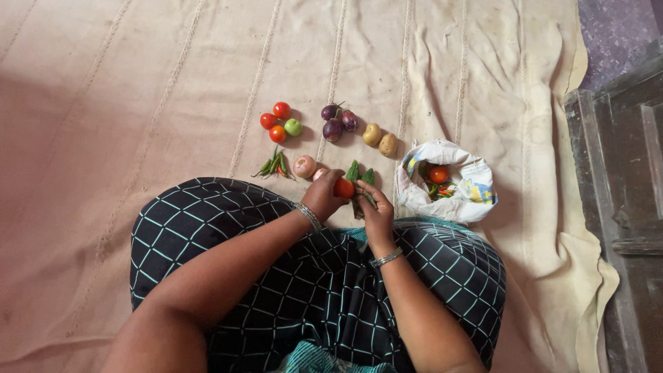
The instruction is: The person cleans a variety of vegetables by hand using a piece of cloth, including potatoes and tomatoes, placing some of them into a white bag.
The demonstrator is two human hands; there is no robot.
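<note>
soft, even daylight; left side of the cloth [173, 83] dimmer and pinkish; faint shadows beside the vegetables; focus sharp; slight wide-angle bend at edges

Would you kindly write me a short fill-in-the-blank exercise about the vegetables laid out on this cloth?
1. The left hand holds a red ____.
2. The right hand touches the green ____.
3. Beside the eggplants lie ____ potatoes.
4. The white bag rests on the cream ____.

Missing words: tomato; bitter gourds; two; cloth

A cream cloth [173, 62] covers the floor beside dark woodwork [621, 173].
</note>
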